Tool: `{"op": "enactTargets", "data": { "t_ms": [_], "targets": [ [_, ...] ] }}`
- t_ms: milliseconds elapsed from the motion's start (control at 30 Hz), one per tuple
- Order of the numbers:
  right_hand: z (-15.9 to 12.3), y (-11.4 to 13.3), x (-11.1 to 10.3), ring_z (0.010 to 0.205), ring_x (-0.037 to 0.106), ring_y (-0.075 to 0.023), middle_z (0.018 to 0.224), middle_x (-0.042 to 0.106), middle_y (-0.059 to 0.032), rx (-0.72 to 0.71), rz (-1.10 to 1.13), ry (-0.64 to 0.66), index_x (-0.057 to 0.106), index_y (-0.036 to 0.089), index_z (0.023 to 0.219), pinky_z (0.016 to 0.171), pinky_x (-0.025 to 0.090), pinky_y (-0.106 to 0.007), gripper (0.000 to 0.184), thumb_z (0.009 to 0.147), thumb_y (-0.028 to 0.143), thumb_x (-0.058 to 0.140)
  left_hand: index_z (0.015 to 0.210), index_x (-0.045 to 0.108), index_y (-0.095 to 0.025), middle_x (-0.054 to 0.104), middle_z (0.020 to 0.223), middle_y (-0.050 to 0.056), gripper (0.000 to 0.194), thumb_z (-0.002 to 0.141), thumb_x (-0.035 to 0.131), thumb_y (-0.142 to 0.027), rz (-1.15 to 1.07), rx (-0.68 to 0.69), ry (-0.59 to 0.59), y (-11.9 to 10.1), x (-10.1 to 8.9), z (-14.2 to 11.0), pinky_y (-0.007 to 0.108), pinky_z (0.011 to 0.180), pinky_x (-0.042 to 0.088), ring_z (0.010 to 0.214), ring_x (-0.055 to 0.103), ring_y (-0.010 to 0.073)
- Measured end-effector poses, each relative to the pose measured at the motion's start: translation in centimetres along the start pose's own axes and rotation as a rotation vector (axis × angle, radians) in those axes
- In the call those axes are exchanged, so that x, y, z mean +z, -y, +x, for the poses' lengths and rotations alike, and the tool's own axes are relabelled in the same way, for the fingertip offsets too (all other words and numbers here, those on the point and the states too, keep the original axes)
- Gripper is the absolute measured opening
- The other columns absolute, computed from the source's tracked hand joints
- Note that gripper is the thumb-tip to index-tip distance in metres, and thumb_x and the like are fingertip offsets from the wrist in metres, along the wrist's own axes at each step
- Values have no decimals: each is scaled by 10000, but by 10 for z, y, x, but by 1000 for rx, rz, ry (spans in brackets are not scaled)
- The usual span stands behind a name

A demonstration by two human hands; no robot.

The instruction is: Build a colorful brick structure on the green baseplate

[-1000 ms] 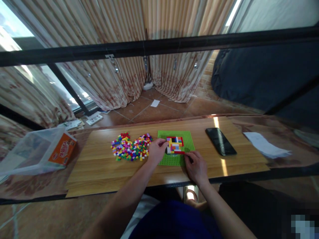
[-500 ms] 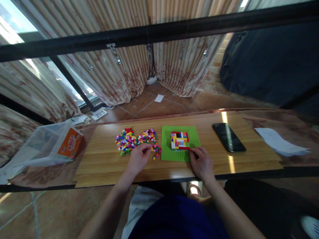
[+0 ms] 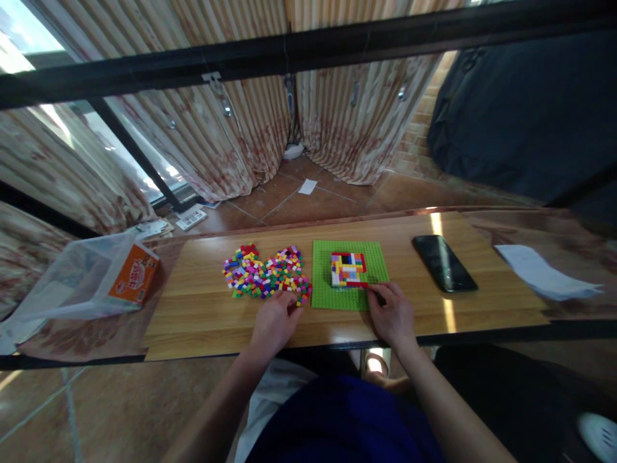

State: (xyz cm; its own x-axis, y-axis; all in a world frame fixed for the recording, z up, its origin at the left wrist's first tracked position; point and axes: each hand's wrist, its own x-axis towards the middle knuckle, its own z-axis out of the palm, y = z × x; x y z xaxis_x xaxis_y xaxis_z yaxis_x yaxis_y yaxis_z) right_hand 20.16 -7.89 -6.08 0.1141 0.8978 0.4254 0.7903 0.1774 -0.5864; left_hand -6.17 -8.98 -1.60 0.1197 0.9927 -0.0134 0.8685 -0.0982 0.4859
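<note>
The head view is showing a low, multicoloured block build [image 3: 348, 269], edged partly in red and framing a dark gap, sitting on a green baseplate [image 3: 337, 300]. A loose brick pile [image 3: 265, 273] is spreading at nine o'clock from it; a black phone [image 3: 444, 263] is lying at three o'clock. The right hand [image 3: 391, 313] is covering the plate's four-o'clock corner, pinching the end of a red strip [image 3: 357, 284] jutting from the build. The left hand [image 3: 276, 321] is reaching palm-down to the pile's five-o'clock edge, fingers curling; whether it is gripping a brick is unclear.
</note>
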Motion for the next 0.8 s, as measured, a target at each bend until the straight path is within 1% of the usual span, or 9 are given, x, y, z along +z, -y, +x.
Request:
{"op": "enactTargets", "data": {
  "t_ms": [67, 167, 233, 333, 433, 600, 733, 800],
  "targets": [
    [0, 0, 0, 833, 610, -198, 907, 644, -68, -2, 6, 0, 687, 188, 848, 731, 489, -323, 202, 881, 293, 517, 791, 616, -186, 647, 839, 36, 69, 830, 568, -218, 31, 1, -6, -3, 0, 0, 263, 679, 413, 749, 587, 159],
    [0, -1, 1, 824, 611, -194, 914, 647, -65, 5, 15, -9, 687, 194, 854, 719, 489, -320, 195, 880, 290, 519, 800, 617, -187, 650, 831, 36, 104, 845, 523, -177, 19, 6, -25, -4, -1, 0, 258, 688, 412, 745, 593, 154],
    [0, -1, 1, 826, 612, -194, 916, 648, -65, 5, 23, -14, 687, 195, 852, 719, 490, -320, 192, 878, 289, 522, 812, 617, -186, 658, 818, 34, 106, 844, 517, -169, -20, 0, -51, -3, -2, 2, 253, 688, 419, 737, 603, 152],
    [0, 0, 1, 823, 613, -194, 907, 647, -64, 4, 33, -7, 688, 192, 848, 724, 492, -321, 191, 878, 283, 522, 815, 612, -185, 661, 750, 17, 97, 845, 519, -177, -109, -27, -75, -4, -4, 8, 236, 641, 422, 678, 613, 143],
    [0, 0, 1, 818, 612, -193, 903, 646, -65, 4, 34, -1, 689, 190, 852, 722, 492, -320, 194, 880, 276, 517, 807, 612, -184, 666, 721, 2, 91, 837, 528, -171, -208, -26, -95, -12, -5, 20, 222, 617, 428, 645, 620, 130],
    [1, -1, 2, 814, 612, -194, 902, 650, -65, -3, 25, 6, 685, 192, 850, 716, 487, -318, 193, 880, 270, 511, 783, 634, -186, 682, 717, -7, 111, 811, 542, -129, -323, 60, -118, -30, 0, 48, 218, 640, 461, 660, 632, 125],
    [1, 0, 2, 815, 611, -196, 912, 651, -72, 5, 19, 17, 686, 190, 850, 717, 485, -320, 203, 884, 260, 499, 835, 679, -179, 719, 817, 20, 152, 801, 556, -98, -358, 125, -136, -40, 8, 69, 238, 715, 498, 755, 658, 138],
    [1, 1, 2, 815, 610, -195, 913, 651, -71, 8, 15, 18, 686, 194, 847, 720, 485, -321, 207, 885, 261, 495, 865, 697, -175, 729, 860, 34, 177, 805, 555, -88, -355, 131, -144, -45, 12, 76, 254, 753, 508, 794, 665, 147]
  ]
}}
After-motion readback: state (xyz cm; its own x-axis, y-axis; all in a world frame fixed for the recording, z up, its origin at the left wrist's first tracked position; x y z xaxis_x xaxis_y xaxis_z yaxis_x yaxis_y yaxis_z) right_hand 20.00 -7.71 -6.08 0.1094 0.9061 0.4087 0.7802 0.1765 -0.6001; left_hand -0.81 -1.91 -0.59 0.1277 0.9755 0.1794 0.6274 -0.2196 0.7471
